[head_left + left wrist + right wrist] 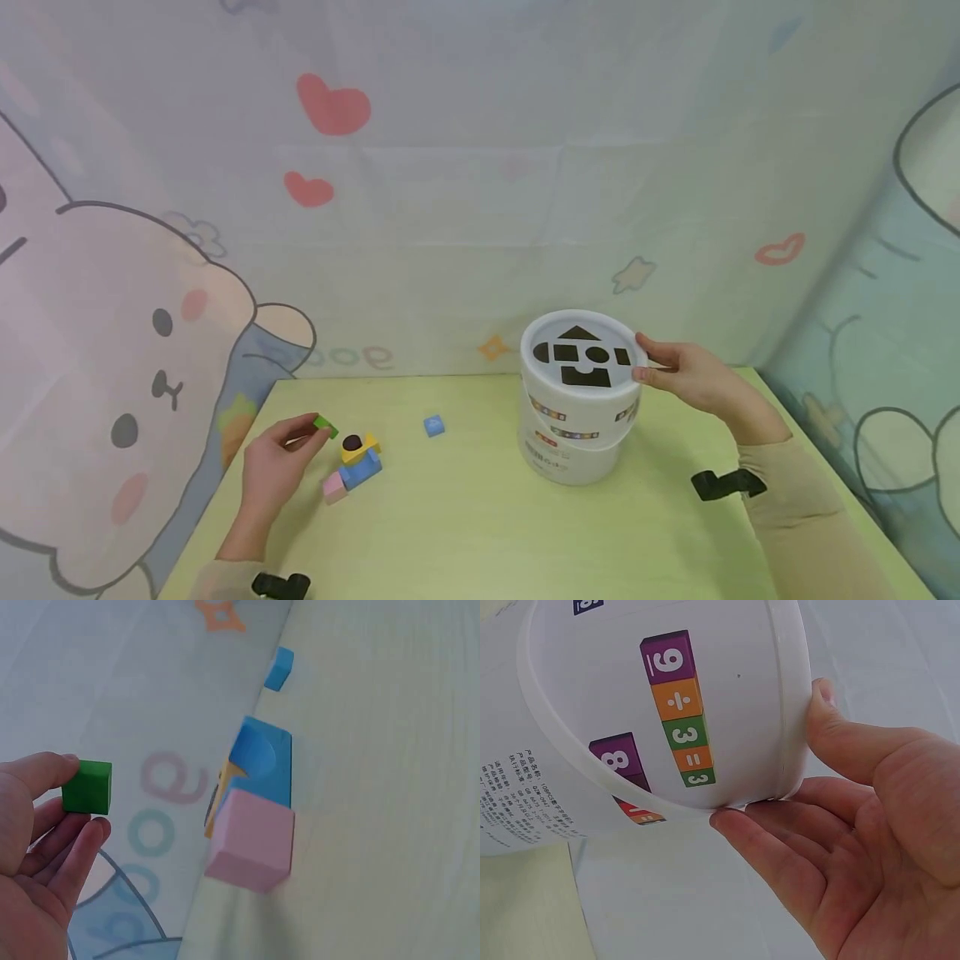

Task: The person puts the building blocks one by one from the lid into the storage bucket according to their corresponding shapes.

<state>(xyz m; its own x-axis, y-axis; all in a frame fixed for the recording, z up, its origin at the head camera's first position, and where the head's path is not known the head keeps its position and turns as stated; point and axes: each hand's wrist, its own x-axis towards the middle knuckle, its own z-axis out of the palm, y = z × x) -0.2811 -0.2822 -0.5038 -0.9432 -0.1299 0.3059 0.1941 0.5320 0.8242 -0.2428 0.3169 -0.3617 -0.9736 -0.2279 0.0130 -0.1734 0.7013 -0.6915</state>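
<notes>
My left hand (276,468) pinches a green toy cube (86,789) between thumb and fingertips, held up over the left of the table. Just to its right sits a small group of blocks: a pink cube (334,487), a blue block with a curved hollow (264,761), and a yellow block (354,456) with a dark round piece (352,442). My right hand (692,379) grips the upper side of a white bucket (573,458), thumb and fingers at the edge of its lid (547,372). The lid has several shaped holes.
A small blue block (434,426) lies alone between the block group and the bucket. The light green table (465,542) ends at a printed cloth backdrop (450,275) behind. More printed cloth stands along the left and right sides.
</notes>
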